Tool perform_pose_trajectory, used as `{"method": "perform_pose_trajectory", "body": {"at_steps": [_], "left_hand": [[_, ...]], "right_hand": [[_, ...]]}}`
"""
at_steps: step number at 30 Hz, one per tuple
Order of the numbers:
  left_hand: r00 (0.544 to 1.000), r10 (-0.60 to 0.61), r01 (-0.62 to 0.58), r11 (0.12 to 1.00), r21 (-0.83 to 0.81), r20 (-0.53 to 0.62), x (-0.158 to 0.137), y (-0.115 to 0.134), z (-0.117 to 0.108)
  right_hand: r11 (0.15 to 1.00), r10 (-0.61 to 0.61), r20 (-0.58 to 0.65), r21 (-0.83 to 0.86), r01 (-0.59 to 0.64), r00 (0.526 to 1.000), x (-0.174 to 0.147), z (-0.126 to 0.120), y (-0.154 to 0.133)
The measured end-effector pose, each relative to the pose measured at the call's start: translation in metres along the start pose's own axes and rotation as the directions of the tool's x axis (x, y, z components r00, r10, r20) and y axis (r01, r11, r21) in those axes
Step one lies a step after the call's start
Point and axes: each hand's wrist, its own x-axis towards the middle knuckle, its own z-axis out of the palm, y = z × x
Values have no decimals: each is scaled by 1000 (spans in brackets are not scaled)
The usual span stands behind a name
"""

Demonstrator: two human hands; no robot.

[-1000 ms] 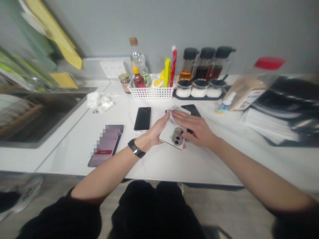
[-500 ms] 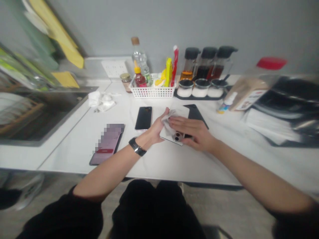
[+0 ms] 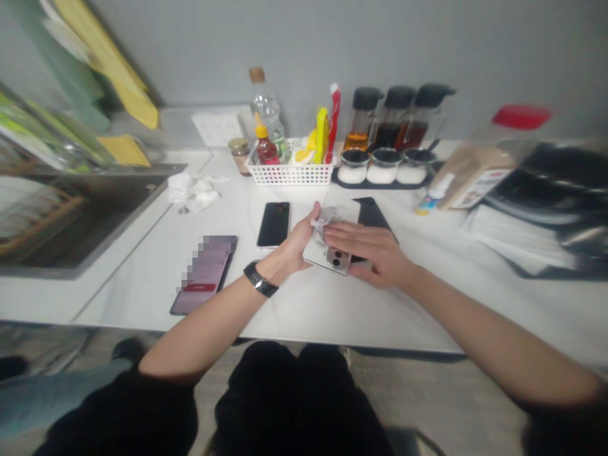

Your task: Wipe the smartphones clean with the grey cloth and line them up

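Counter (image 3: 304, 310) white, wall (image 3: 190, 50) grey; left fingers (image 3: 308, 223) hold white phone (image 3: 317, 254), right fingers (image 3: 352, 236) tissue (image 3: 320, 230).

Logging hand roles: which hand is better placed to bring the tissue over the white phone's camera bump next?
Probably the right hand: its fingers lie on the tissue, close to the camera bump, while the left hand holds the white phone at its left side.

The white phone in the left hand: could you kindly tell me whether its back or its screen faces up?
The back of the white phone faces up: its camera lenses show beside the tissue.
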Motion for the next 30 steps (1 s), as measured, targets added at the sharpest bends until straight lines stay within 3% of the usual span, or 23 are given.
{"method": "perform_pose_trajectory", "body": {"at_steps": [3, 8, 12, 14, 17, 20, 22, 26, 28, 30], "left_hand": [[999, 42, -41, 999, 33, -26, 1, 5, 2], [997, 68, -68, 998, 7, -45, -3, 2, 10], [995, 72, -72, 997, 6, -74, 0, -1, 6], [990, 106, -107, 994, -1, -93, 2, 0, 3], [994, 85, -86, 996, -20, -62, 1, 3, 3], [999, -44, 44, 999, 16, 0, -4, 3, 8], [998, -64, 65, 997, 30, -4, -5, 2, 10], [998, 29, -31, 999, -25, -49, -2, 4, 6], [998, 56, -57, 997, -46, -34, 0, 5, 3], [999, 51, -51, 998, -47, 1, 0, 5, 1]], "right_hand": [[994, -110, 13, 27, 109, 994, 0, 1, -6], [1000, 3, 6, -25, -3, 1000, 1, 2, -4], [991, -126, 33, 42, 124, 992, 3, 7, -12], [990, -130, 1, 53, 130, 992, 1, 4, -9], [999, 42, -25, 5, -42, 999, -6, -7, 10], [955, 282, -22, -92, -283, 959, -11, -13, 29], [943, 321, -12, -94, -320, 947, -11, -12, 30], [996, 78, 3, 43, -78, 997, -4, -1, 8], [997, -43, -10, 59, 44, 999, -1, 2, -2], [996, -73, -20, 53, 74, 997, -1, -1, -2]]}}
